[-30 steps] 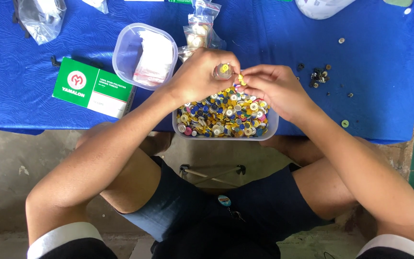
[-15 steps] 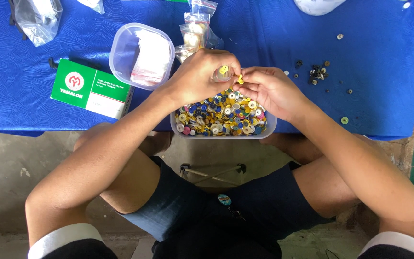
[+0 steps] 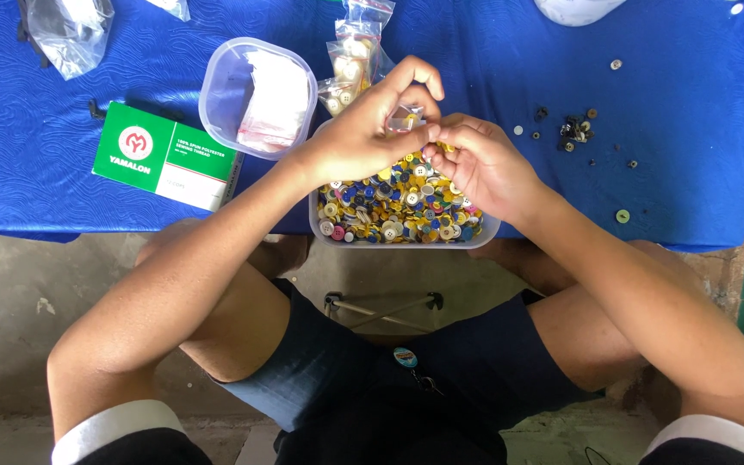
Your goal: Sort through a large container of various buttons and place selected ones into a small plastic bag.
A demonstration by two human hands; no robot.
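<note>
A clear rectangular tub (image 3: 406, 244) full of mixed coloured buttons (image 3: 393, 207) stands at the near edge of the blue table (image 3: 691, 172). Both my hands hover over its far side. My left hand (image 3: 359, 138) pinches a small clear plastic bag (image 3: 405, 120) between thumb and fingers, the forefinger arched above it. My right hand (image 3: 484, 168) meets it fingertip to fingertip, pinching a small yellow button (image 3: 446, 147) at the bag's mouth. The fingers hide most of the bag.
A clear rounded tub (image 3: 217, 95) holding small empty bags sits to the left, beside a green and white box (image 3: 165, 157). Filled button bags (image 3: 356, 56) lie behind my hands. Loose dark buttons (image 3: 572, 129) and a green button (image 3: 623, 216) lie to the right.
My left forefinger has lifted and arched, which exposes the small bag. My right fingertips have pressed in closer against the left ones. Both hands stay over the tub.
</note>
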